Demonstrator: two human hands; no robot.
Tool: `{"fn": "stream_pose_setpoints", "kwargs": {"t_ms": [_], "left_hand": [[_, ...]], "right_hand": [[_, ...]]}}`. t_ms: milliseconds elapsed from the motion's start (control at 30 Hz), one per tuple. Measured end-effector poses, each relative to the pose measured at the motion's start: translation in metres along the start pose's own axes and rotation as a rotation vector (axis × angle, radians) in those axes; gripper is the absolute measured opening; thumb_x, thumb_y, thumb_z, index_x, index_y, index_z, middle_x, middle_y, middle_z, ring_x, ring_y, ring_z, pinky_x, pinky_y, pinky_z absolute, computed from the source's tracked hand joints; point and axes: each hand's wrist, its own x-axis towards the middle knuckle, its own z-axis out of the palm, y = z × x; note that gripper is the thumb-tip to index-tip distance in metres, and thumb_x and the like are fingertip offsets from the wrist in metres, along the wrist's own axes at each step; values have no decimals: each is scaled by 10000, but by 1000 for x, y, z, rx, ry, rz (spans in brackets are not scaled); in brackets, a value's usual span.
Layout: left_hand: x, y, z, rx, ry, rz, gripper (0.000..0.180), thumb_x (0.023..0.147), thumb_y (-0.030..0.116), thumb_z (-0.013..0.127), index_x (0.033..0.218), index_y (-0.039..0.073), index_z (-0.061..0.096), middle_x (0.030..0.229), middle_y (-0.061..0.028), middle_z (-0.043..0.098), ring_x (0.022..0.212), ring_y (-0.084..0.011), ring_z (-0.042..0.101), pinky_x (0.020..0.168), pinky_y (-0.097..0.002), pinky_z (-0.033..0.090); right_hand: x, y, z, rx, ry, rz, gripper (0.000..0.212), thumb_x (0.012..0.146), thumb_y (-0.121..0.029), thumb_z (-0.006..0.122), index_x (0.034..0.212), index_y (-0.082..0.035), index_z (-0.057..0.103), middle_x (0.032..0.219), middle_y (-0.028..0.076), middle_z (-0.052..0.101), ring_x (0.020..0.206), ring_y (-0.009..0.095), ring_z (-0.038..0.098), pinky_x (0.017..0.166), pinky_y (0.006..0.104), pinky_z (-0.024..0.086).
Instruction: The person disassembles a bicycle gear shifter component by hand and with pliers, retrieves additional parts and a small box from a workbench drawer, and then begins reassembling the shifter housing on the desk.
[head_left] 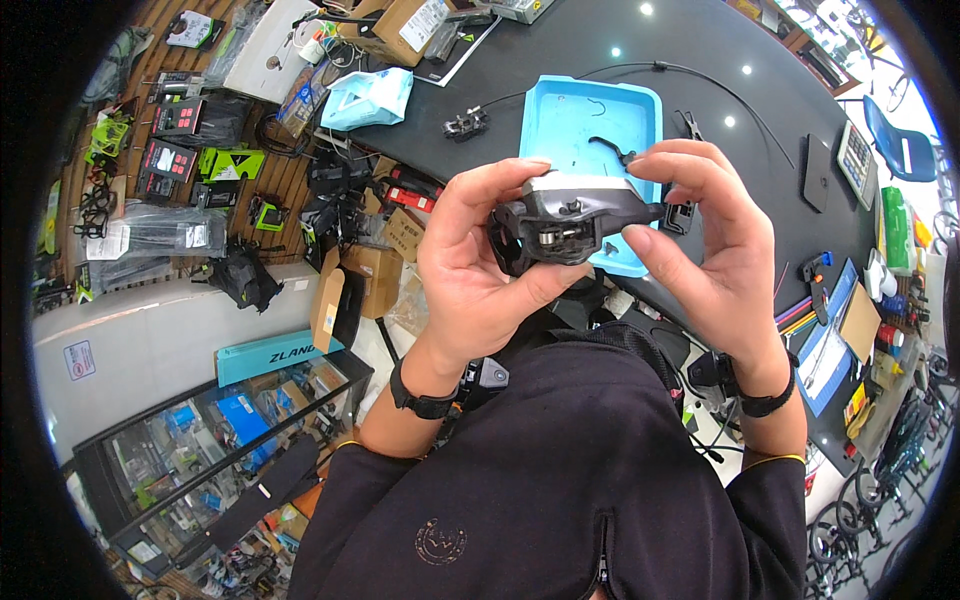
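Above the work table, I hold a black bicycle brake lever body (575, 215) with a pale top face and a small metal part in its near side. My left hand (480, 240) grips its wide left end, fingers over the top and thumb underneath. My right hand (705, 215) curves round its narrow right end, thumb and fingertips at its edges. Behind it sits a light blue tray (590, 100) with a black lever blade (607, 147) and small loose parts. A brake caliper (466, 124) lies left of the tray, by a thin black hose (715, 78).
A light blue packet (368, 100) and cardboard box (410, 30) stand at the back left. A phone (816, 172), calculator (856, 155) and clipboard (828, 350) lie to the right. A glass display case (220, 450) stands at lower left, beside packaged goods on a slatted wall.
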Motion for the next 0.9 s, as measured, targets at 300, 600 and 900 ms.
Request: {"fn": "stream_pose_setpoints", "kwargs": {"t_ms": [300, 600, 900], "left_hand": [[-3, 1, 1, -22, -22, -14, 688, 716, 25, 850, 1311, 1, 506, 1257, -80, 567, 1110, -138, 549, 972, -283, 449], [-6, 3, -1, 4, -31, 49, 673, 727, 23, 846, 1306, -9, 505, 1259, -96, 565, 1118, -141, 556, 967, -281, 460], [-11, 17, 2, 195, -15, 55, 714, 670, 21, 841, 1301, -25, 510, 1259, -131, 593, 1102, -170, 586, 969, -309, 470]], "right_hand": [[-5, 4, 9, 163, -68, 28, 389, 854, -108, 729, 1212, -18, 607, 904, 56, 600, 835, 152, 562, 777, 288, 469], [-10, 2, 13, 217, -77, 74, 379, 865, -101, 725, 1215, -19, 604, 849, 35, 549, 761, 120, 522, 713, 263, 465], [-14, 8, 19, 345, -109, 132, 360, 896, -130, 704, 1223, -19, 606, 891, 33, 584, 792, 110, 529, 740, 267, 471]]}}
